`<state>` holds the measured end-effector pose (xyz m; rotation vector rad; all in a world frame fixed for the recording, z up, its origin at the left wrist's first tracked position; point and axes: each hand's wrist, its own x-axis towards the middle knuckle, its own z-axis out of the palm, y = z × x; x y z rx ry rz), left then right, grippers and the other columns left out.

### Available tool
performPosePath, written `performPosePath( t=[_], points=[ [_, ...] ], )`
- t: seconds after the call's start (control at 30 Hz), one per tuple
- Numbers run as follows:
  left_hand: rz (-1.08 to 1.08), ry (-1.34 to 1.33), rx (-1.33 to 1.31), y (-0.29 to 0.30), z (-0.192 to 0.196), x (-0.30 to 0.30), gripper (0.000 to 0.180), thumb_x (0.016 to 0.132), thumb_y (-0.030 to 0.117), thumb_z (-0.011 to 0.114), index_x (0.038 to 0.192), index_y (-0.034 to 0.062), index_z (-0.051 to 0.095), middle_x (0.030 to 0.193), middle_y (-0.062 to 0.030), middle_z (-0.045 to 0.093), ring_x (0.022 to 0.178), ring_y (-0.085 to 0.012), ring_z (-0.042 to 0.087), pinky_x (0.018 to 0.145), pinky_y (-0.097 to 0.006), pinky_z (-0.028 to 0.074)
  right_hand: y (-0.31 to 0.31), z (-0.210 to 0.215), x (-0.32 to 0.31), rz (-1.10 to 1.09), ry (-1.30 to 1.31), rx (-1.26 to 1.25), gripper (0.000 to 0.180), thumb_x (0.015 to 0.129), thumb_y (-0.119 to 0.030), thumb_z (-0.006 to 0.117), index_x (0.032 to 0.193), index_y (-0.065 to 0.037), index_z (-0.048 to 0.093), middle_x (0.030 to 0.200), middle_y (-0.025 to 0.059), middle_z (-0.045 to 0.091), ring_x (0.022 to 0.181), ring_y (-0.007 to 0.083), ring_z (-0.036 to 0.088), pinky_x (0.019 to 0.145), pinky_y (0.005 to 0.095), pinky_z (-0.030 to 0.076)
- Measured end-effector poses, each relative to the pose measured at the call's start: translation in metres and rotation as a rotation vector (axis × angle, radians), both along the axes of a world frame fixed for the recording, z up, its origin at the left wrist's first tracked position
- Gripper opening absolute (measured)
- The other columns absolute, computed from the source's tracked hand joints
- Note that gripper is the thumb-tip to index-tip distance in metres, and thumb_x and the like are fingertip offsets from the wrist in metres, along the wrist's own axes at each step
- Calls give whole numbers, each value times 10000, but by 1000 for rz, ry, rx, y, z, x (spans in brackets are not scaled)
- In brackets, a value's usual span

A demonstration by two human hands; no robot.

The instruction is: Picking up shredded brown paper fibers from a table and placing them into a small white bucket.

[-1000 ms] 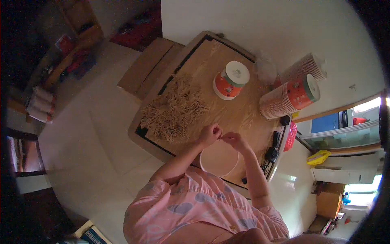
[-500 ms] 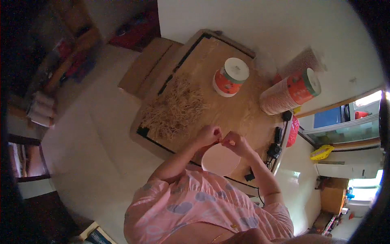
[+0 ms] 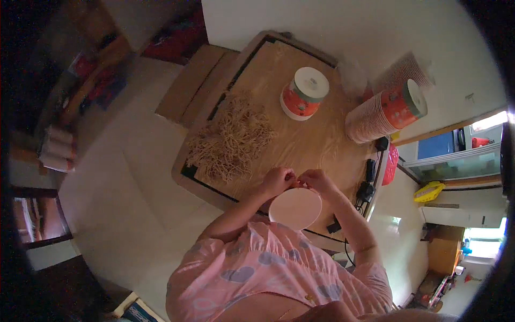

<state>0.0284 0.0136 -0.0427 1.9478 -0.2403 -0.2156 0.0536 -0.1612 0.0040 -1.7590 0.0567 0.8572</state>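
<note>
My left hand (image 3: 276, 181) and my right hand (image 3: 317, 181) meet fingertip to fingertip at the far rim of a white-lidded round cup (image 3: 295, 209). The cup stands at the near edge of the wooden table (image 3: 322, 137). Both hands have their fingers closed in a pinch on the rim. Whatever small thing may be between the fingertips is too small to make out. A loose pile of thin tan strands (image 3: 230, 142) lies on the table just left of my left hand.
An orange cup with a white lid (image 3: 303, 92) stands at the table's far side. A long stack of orange cups (image 3: 383, 110) lies on its side at the right. Black cables and adapters (image 3: 367, 185) lie by the right edge, beside a red basket (image 3: 391, 163). Cardboard (image 3: 196, 86) rests on the floor to the left.
My hands stay together over the white-lidded cup, and the right one has shifted slightly. The view has moved a little. Nothing else on the table has moved.
</note>
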Motion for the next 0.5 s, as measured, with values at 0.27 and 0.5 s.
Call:
performPosePath(
  t=[0.27, 0.5],
  points=[
    [-19, -87, 76, -3, 17, 1, 147, 693, 143, 592, 768, 17, 581, 724, -138, 591, 673, -275, 585, 611, -364, 451, -10, -31, 8, 60, -9, -113, 238, 711, -246, 650, 608, -37, 599, 533, -3, 532, 490, 70, 467, 432, 234, 363],
    [-29, -187, 129, -4, 11, 1, 123, 701, 150, 584, 740, 33, 578, 714, -136, 566, 672, -275, 565, 602, -363, 434, -13, -19, 15, 308, -22, -288, 142, 722, -156, 632, 689, -22, 599, 605, 9, 549, 546, 76, 485, 477, 216, 389]
  ],
)
